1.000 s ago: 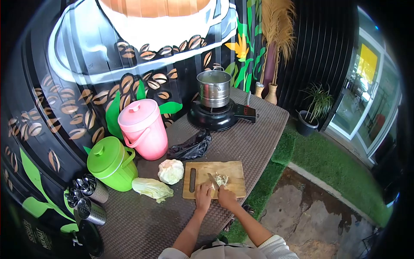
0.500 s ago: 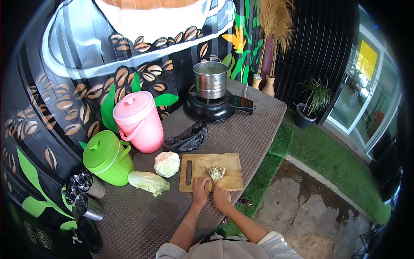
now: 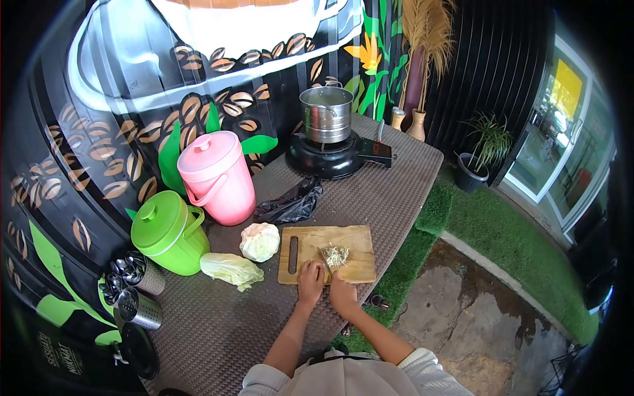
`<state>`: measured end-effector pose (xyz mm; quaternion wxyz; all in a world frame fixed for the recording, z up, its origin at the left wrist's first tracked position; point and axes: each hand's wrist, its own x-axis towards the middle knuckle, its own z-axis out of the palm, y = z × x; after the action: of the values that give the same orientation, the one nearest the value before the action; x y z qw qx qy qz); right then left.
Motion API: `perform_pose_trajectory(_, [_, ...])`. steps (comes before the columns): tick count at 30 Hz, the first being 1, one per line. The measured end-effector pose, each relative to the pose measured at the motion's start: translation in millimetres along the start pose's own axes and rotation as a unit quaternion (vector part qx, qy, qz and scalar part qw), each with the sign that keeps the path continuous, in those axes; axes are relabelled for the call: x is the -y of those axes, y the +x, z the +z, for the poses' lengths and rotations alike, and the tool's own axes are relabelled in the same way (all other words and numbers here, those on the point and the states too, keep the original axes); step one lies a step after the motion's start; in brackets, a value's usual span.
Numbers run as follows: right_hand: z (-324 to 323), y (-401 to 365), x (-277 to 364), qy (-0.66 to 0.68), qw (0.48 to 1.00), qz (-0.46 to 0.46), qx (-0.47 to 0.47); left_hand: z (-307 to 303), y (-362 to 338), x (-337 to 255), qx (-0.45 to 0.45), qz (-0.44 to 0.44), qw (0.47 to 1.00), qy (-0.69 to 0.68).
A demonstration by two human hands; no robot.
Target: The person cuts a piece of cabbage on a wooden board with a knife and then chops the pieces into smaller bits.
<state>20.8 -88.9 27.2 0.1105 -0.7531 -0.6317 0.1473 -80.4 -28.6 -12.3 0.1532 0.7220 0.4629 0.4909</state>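
The person's right hand (image 3: 344, 294) is closed round the knife (image 3: 326, 263); the left hand (image 3: 310, 282) curls beside the blade, probably steadying something, though whether it grips anything cannot be told. Pale shreds (image 3: 336, 255) lie just beyond on the cutting board (image 3: 360, 245), within the blade's reach. The round cabbage (image 3: 259, 241) sits alongside, seemingly to leave cutting room, with the pot (image 3: 327, 120) farther off on its stove (image 3: 320, 162).

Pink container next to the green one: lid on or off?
On: the lid, knob uppermost, covers the whole top of the pink container.
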Motion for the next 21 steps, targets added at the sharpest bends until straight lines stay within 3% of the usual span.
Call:
perform_pose_trajectory(2, [-4, 13, -5, -0.004, 1.0, -0.02, 0.01, 2, 5, 0, -0.006, 0.002, 1.0, 0.003])
perform_pose_trajectory(4, [-15, 12, -8, -0.008, 0.999, -0.035, 0.028, 3, -1, 3, -0.009, -0.05, 0.999, 0.001])
perform_pose_trajectory(7, [-22, 15, -9, 0.003, 0.999, -0.037, 0.039, 2, -1, 3, -0.004, -0.022, 1.0, 0.002])
perform_pose_trajectory(11, [7, -1, -7, -0.013, 1.0, -0.028, -0.002, -2, -1, 5, 0.006, -0.037, 0.999, -0.009])
perform_pose_trajectory(13, [9, 3, -8, 0.0, 1.0, -0.01, -0.007, -3, 3, 0, 0.028, 0.004, 1.0, -0.01])
perform_pose_trajectory(15, [13, 2, -5, -0.013, 0.998, -0.042, -0.052, -5, 2, -1, 0.029, -0.002, 1.0, -0.006])
perform_pose_trajectory(21, [-16, 15, -7, 0.034, 0.997, -0.057, 0.029, 2, -2, 2, 0.019, -0.033, 0.999, 0.004])
